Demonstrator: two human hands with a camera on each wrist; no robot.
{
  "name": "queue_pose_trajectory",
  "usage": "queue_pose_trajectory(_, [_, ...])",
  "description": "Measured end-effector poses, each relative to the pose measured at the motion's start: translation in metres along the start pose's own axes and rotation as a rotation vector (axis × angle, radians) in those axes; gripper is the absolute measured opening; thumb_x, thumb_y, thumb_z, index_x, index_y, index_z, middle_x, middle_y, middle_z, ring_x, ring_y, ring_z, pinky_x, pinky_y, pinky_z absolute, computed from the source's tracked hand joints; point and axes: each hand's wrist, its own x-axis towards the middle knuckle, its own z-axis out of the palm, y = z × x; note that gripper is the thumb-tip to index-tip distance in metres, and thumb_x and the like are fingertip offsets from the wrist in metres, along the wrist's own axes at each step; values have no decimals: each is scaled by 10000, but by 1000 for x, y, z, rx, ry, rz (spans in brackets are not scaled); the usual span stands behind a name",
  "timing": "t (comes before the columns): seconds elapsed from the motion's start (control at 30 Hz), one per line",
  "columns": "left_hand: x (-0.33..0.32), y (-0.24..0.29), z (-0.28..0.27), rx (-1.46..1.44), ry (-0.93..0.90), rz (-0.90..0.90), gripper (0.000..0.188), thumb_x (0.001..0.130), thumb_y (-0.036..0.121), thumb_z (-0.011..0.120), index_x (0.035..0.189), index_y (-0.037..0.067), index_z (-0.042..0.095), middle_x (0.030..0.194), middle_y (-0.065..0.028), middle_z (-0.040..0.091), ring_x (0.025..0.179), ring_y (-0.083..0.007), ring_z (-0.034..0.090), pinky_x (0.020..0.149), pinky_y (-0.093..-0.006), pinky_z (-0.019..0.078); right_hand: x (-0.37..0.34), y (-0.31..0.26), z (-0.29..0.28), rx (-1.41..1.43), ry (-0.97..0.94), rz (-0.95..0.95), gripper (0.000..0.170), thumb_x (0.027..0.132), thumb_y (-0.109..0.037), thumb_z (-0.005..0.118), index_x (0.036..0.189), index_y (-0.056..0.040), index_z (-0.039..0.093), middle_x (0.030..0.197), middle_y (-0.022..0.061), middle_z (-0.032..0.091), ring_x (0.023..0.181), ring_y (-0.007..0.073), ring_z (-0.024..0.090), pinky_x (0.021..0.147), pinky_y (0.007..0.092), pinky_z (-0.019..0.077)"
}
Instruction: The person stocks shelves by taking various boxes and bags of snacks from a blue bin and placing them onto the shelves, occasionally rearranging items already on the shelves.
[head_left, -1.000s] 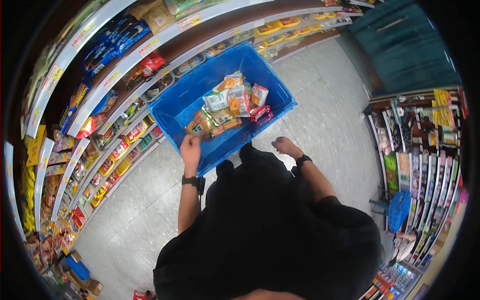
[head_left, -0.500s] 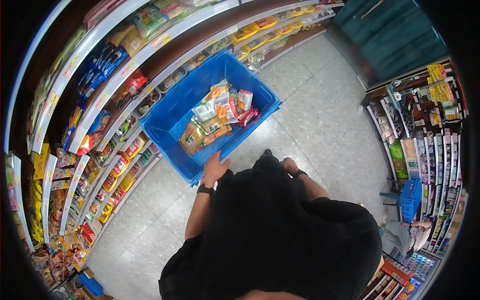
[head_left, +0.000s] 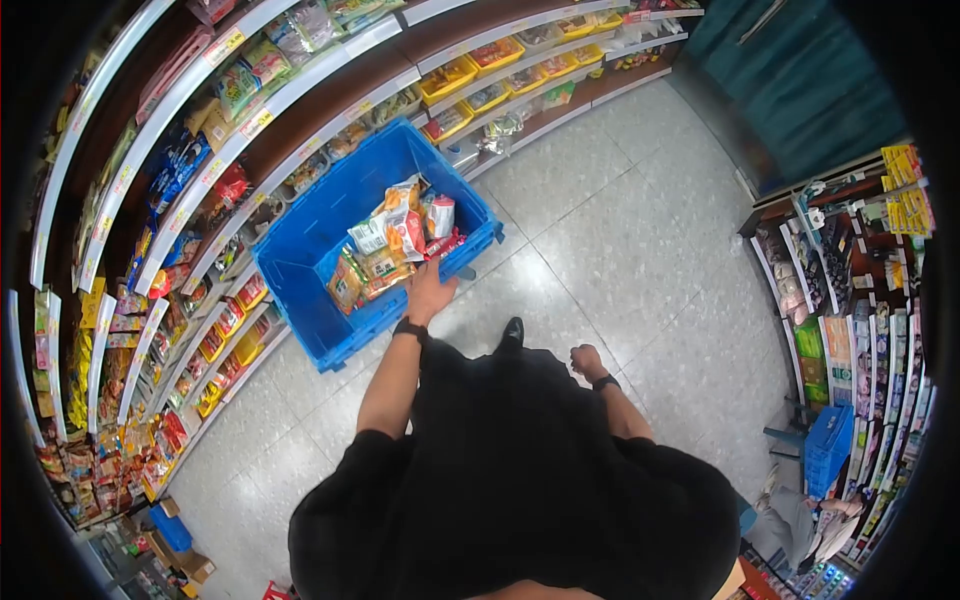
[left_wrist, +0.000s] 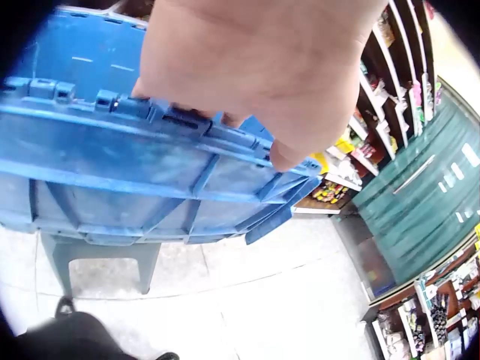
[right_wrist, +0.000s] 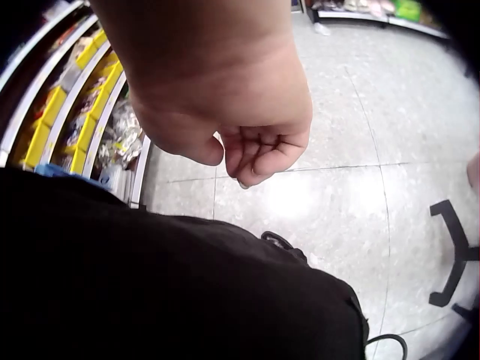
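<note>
Gripping blue plastic crate (head_left: pixel 322 210) at four o'clock with left hand (head_left: pixel 430 293), loosely curling empty right hand (head_left: pixel 588 361); risking toppling off stool (left_wrist: pixel 105 250) through lopsided pulling.

"What was the crate (head_left: pixel 330 205) made of?"
"It looked like blue plastic, smooth inside and ribbed along the outer wall."
"And the packets (head_left: pixel 405 235) in it?"
"They were thin, crinkled film with a gloss."
"The floor (head_left: pixel 560 250)?"
"Its smooth tiles shone under the light."
"The clothing (head_left: pixel 540 480)?"
"That was matt black cloth. The stool (left_wrist: pixel 112 247) looked like plastic, as did the yellow tray (right_wrist: pixel 54 106)."
</note>
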Motion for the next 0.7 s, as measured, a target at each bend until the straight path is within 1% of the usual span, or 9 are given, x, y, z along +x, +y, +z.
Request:
queue_pose_trajectory(0.1, [17,5,25,110,36,-220,686,798,499,548,1347,112,407,1390,-144,405,1325,-313,314,1084,-598,126,-22,6,-28,266,98,125,190,778,-129,451,713,23,545,566,122,543,448,208,506,416,341,392])
queue_pose_trajectory(0.2, [20,8,28,255,66,-231,659,788,477,574,1319,116,423,1378,-132,394,1335,-303,293,1088,-589,137,-7,57,-34,211,87,90,199,774,-130,451,715,30,552,579,139,558,459,219,527,414,347,400])
queue_pose_trajectory(0.27, [22,13,27,274,59,-248,643,775,458,601,1295,119,433,1373,-124,382,1332,-294,291,1085,-589,142,20,126,-27,-88,40,-405,182,774,-141,499,696,9,566,597,136,578,485,241,548,454,375,429])
queue_pose_trajectory(0.33, [20,16,25,298,48,-260,651,760,440,629,1291,118,432,1375,-121,378,1327,-291,297,1084,-588,143,16,121,-25,-753,68,-604,189,763,-186,562,664,-26,575,625,162,604,548,301,587,520,414,452])
queue_pose_trajectory(0.4, [22,17,23,303,80,-249,634,781,473,593,1282,110,452,1348,-132,417,1305,-299,333,1083,-583,146,66,165,16,-503,124,-849,182,737,-229,615,673,-58,612,684,189,621,654,348,617,589,436,463])
queue_pose_trajectory(0.43, [24,17,20,229,71,-279,615,805,501,550,1274,110,469,1340,-136,435,1298,-305,348,1080,-587,144,111,223,16,-514,112,-850,182,737,-229,615,673,-58,612,684,189,621,654,348,617,589,436,463])
queue_pose_trajectory(0.53, [33,22,22,135,163,-342,618,867,574,414,1267,111,504,1338,-146,475,1283,-311,386,1073,-597,136,148,189,-31,-514,51,-741,184,741,-236,616,686,-61,623,697,199,622,678,357,619,592,437,463])
queue_pose_trajectory(0.6, [53,35,3,-139,108,-607,649,876,589,386,1291,101,491,1385,-146,442,1311,-304,358,1070,-612,109,163,157,-56,-522,20,-678,186,744,-241,617,694,-62,630,705,206,622,693,363,620,595,437,464])
queue_pose_trajectory(0.7, [93,11,11,-266,119,-638,673,860,541,455,1307,38,464,1310,-212,504,1248,-343,446,1060,-499,266,176,114,-104,-563,-38,-577,190,749,-248,618,707,-64,642,718,216,622,716,372,623,599,438,464])
